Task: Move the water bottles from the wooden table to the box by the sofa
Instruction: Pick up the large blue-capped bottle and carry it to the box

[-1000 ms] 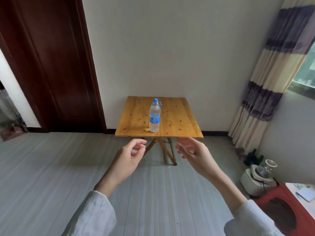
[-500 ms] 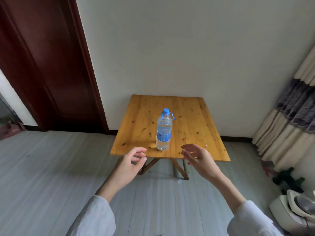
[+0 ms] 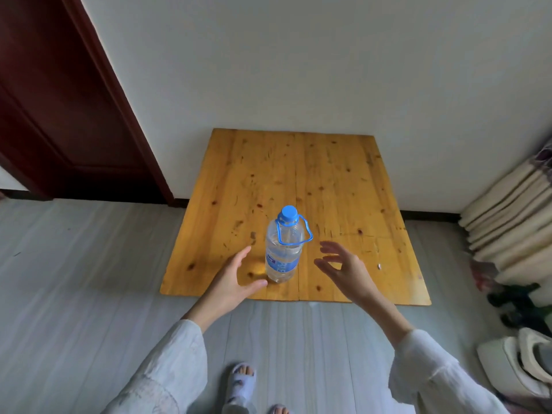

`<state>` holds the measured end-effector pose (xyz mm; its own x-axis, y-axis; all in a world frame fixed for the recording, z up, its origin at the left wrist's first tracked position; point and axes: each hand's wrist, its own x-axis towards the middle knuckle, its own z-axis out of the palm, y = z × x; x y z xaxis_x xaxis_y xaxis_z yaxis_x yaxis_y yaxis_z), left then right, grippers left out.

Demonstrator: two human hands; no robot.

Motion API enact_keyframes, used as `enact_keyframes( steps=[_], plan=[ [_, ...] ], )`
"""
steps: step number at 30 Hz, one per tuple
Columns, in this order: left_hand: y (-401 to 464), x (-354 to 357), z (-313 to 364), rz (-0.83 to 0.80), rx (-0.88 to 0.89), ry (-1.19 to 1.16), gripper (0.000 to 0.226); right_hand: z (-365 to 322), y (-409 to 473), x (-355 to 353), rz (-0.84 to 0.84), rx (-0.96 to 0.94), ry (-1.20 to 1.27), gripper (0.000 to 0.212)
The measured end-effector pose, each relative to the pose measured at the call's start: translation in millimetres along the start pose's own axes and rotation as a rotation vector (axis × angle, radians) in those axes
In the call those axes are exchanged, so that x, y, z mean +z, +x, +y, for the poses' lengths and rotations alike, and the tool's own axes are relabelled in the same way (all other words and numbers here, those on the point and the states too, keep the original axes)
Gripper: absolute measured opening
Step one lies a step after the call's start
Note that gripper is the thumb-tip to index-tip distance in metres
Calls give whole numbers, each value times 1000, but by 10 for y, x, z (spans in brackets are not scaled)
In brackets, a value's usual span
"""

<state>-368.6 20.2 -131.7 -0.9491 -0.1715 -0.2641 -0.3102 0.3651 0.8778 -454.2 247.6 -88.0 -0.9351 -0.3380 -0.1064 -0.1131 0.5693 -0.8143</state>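
Observation:
One clear water bottle [image 3: 283, 249] with a blue cap, blue carry loop and blue label stands upright near the front edge of the wooden table [image 3: 331, 180]. My left hand [image 3: 233, 282] is open just left of the bottle, fingers spread, a small gap from it. My right hand [image 3: 343, 267] is open just right of the bottle, fingers spread, also apart from it. Neither hand touches the bottle. The box and the sofa are out of view.
A dark red door [image 3: 59, 100] stands at the left by the white wall. Curtain folds [image 3: 507, 213] hang at the right, with dark shoes [image 3: 519, 297] and a white appliance [image 3: 522, 363] on the floor below. My sandalled foot [image 3: 242, 380] is on the grey floor.
I have moved closer to the table and look down on it more steeply. Both hands have opened and reached forward to either side of the bottle.

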Motion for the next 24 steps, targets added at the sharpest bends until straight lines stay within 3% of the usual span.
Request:
enact_keyframes(
  steps=[8, 13, 17, 21, 24],
  plan=[
    [1034, 130, -152, -210, 13, -14, 109, 272, 765, 262, -232, 76, -7, 80],
    [1347, 142, -214, -250, 49, -123, 83, 384, 932, 418, -211, 112, 174, 67],
    [1634, 63, -134, -264, 49, -178, 76, 407, 1166, 480, -127, 204, 378, 56],
    [1959, 8, -20, -305, 6, -213, 67, 361, 1435, 545, -70, 269, 489, 64],
    [2136, -28, -52, -378, -15, -237, 75, 384, 1569, 598, -119, 289, 514, 65]
  ],
)
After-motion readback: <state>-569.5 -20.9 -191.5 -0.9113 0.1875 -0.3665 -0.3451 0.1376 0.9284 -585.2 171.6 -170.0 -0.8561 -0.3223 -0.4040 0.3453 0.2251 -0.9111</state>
